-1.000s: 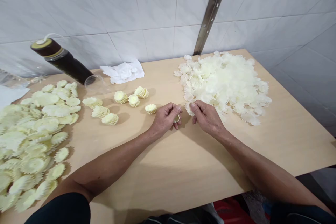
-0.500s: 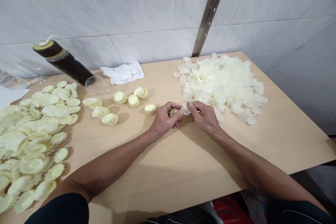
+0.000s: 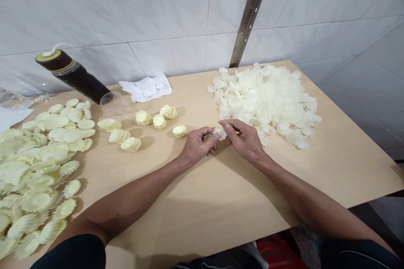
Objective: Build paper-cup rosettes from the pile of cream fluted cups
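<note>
Slippage looks the likeliest trouble here, since the work above the table (image 3: 164, 214) hangs on light fingertip contact. The left hand (image 3: 198, 145) is closed, thumb against curled fingers, on a pale greenish piece (image 3: 206, 137) that mostly disappears inside the grip; how many layers sit there cannot be told. A thin white scalloped piece (image 3: 220, 132) lies between the two hands, at the tip of the left thumb and just beside the bent fingertips of the right hand (image 3: 244, 138). Whether the right thumb and finger actually pinch it, I cannot tell — the contact is too small to read.

Such a thin piece could tear or fold at its toothed edge if the two hands pull unevenly, or drop if the left thumb lifts too soon. It could also end up off-centre, because the fingers hide much of what they hold. The white pile (image 3: 265, 96) reaches close to the far side of the right hand, so a careless knuckle might scatter loose pieces. A short stack (image 3: 179, 131) stands just left of the left hand — an outward sweep could tip it. The other stacks (image 3: 131, 144) and the large yellowish pile (image 3: 38, 199) lie farther left, where a wide reach might disturb them.
</note>
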`<state>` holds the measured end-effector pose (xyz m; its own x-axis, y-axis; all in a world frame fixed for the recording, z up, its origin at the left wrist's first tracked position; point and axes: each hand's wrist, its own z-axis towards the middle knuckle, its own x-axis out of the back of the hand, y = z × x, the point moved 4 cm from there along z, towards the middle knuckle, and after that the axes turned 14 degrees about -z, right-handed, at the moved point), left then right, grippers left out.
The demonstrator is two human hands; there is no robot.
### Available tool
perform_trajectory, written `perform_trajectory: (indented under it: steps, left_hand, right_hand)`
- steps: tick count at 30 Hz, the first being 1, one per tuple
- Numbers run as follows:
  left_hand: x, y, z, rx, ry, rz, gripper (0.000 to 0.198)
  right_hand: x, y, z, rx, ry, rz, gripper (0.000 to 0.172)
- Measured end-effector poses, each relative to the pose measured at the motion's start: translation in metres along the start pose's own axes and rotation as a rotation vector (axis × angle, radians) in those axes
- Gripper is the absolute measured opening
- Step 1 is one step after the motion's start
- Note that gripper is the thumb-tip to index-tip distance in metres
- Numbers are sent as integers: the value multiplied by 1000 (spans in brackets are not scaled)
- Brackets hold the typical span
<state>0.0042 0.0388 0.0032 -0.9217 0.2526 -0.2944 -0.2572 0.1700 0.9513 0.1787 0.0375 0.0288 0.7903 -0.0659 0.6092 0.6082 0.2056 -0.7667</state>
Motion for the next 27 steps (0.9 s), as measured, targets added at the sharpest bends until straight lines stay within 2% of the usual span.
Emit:
perform_trajectory:
  steps: [4, 10, 13, 16, 21, 27]
  left_hand:
    - [2, -1, 1, -3, 4, -19, 43]
    - [3, -3, 2, 15, 43, -37, 38]
    - [3, -1, 2, 12, 40, -40, 38]
    - [1, 1, 1, -5, -6, -64, 42]
    - [0, 2, 1, 5, -63, -75, 51]
    - [1, 0, 1, 14, -37, -37, 46]
  right_hand:
    - [10, 0, 3, 19, 30, 76, 36]
    - [19, -13, -1, 377, 197, -188, 12]
    - [15, -11, -1, 478, 218, -281, 14]
    - [12, -8, 0, 507, 198, -313, 16]
    - [12, -8, 3, 414, 126, -165, 12]
    - [15, -4, 7, 98, 4, 22, 19]
